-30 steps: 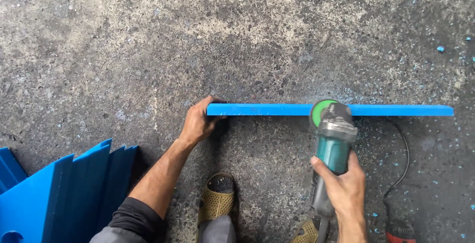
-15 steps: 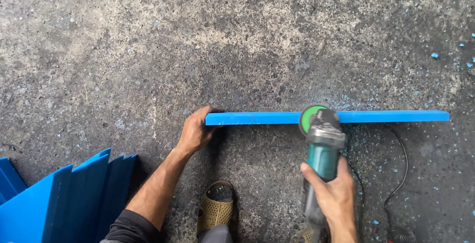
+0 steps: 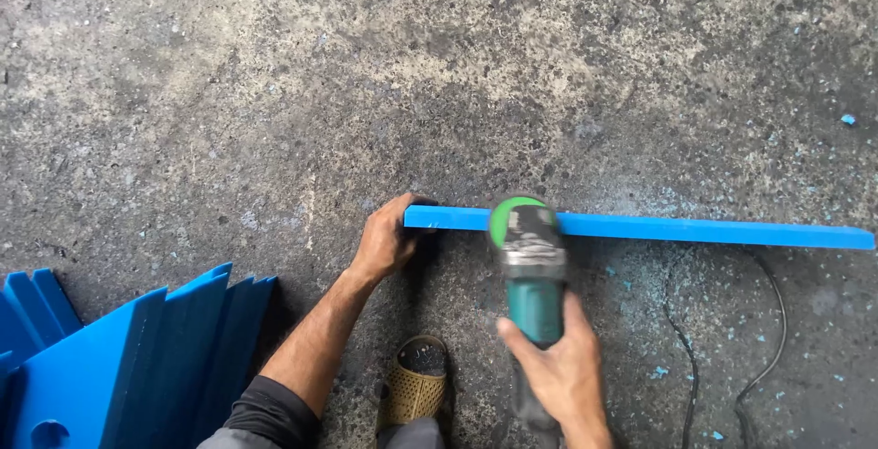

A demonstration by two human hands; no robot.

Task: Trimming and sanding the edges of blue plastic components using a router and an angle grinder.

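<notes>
Since the earlier frames, the teal-bodied angle grinder with the green disc guard [image 3: 529,257] is being worked leftward along the long, thin blue plastic strip [image 3: 695,229], closing on the end that is being held. At far left, a stack of cut blue plastic panels [image 3: 119,367] is lying on the rough grey concrete floor [image 3: 274,92], well apart from the work. The strip itself is lying flat on the floor, running from the middle of the view to the right edge. Its left end is being pinned down by the left hand [image 3: 386,240], fingers curled over the end and pressed onto it. The grinder's body is being gripped from behind by the right hand [image 3: 553,367], fingers wrapped closed around it. For a clean pass, the strip is best kept pressed firmly so it cannot chatter, the disc kept steady on the edge, and the holding fingers kept clear as the gap narrows. The black power cord [image 3: 764,358] is trailing at right among blue chips [image 3: 658,372]; it is best kept behind the tool.
</notes>
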